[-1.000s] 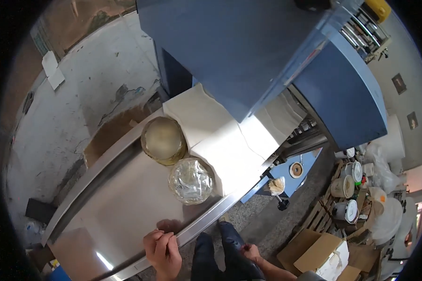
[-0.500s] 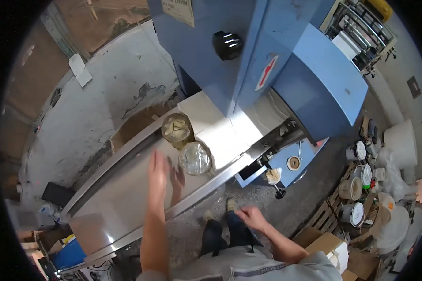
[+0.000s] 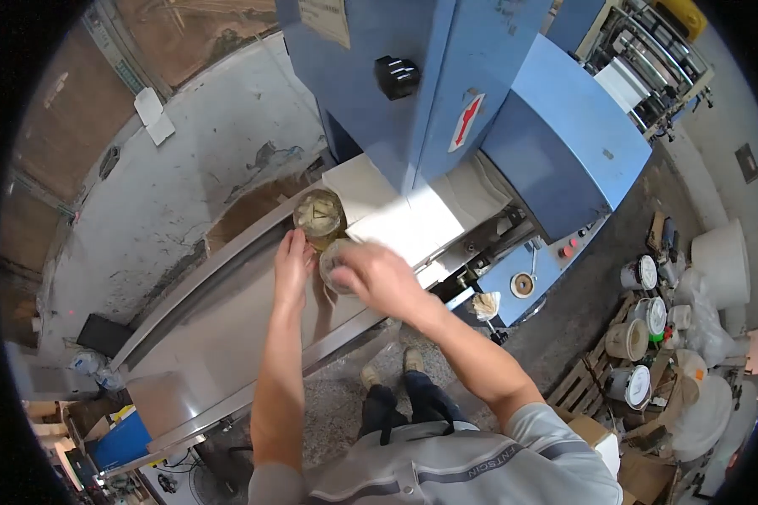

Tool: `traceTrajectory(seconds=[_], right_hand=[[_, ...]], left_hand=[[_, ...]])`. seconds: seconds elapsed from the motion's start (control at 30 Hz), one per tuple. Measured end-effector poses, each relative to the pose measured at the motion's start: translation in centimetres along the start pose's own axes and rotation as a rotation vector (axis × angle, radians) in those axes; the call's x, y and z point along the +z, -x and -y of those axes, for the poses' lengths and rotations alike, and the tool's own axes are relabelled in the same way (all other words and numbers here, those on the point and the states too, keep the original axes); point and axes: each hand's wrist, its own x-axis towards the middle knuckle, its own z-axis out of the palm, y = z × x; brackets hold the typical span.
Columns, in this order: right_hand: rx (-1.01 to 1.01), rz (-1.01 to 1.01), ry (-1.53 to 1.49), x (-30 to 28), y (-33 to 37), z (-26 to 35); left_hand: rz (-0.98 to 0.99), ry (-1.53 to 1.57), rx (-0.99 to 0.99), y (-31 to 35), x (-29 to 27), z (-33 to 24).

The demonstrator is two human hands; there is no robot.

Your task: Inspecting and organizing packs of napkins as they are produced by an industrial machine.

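Note:
Two round, see-through cylinders stand together on the metal conveyor table (image 3: 219, 328), against white sheets (image 3: 408, 223). The farther cylinder (image 3: 318, 213) has a yellowish side and pale pieces showing through its top. My left hand (image 3: 291, 265) is beside its near edge, fingers stretched out; whether they touch it I cannot tell. My right hand (image 3: 377, 278) reaches over the nearer cylinder (image 3: 328, 259) and covers most of it. Its fingers are smeared by motion, so their grip does not show.
A blue machine (image 3: 379, 126) with a black knob (image 3: 397, 77) rises over the far end of the conveyor. Red buttons (image 3: 567, 251) sit on its side panel. Several buckets (image 3: 627, 341) and a wooden pallet (image 3: 583, 379) are on the floor at right. A cracked white wall (image 3: 202, 143) runs behind.
My right hand has swung up from beside my legs to the nearer cylinder. The left hand has moved slightly farther away from me, to the farther cylinder's edge.

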Motion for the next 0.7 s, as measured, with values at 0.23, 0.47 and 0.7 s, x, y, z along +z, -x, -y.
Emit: traceTrajectory(seconds=[0.23,0.47,0.7], right_hand=[[-0.056,-0.474,0.286,0.7,-1.5,-1.0],[-0.226,-0.569,0.033,-0.9,-0.3,-0.7],[-0.314,0.538,-0.693,0.8,4.4,4.0]], left_hand=[[-0.036,0.013,-0.062,-0.2,-0.8,-0.4],[0.070,0.045,-0.040,0.4,0.0,-1.2],[0.040,0.023,-0.058,0.3,-1.1,-0.6]])
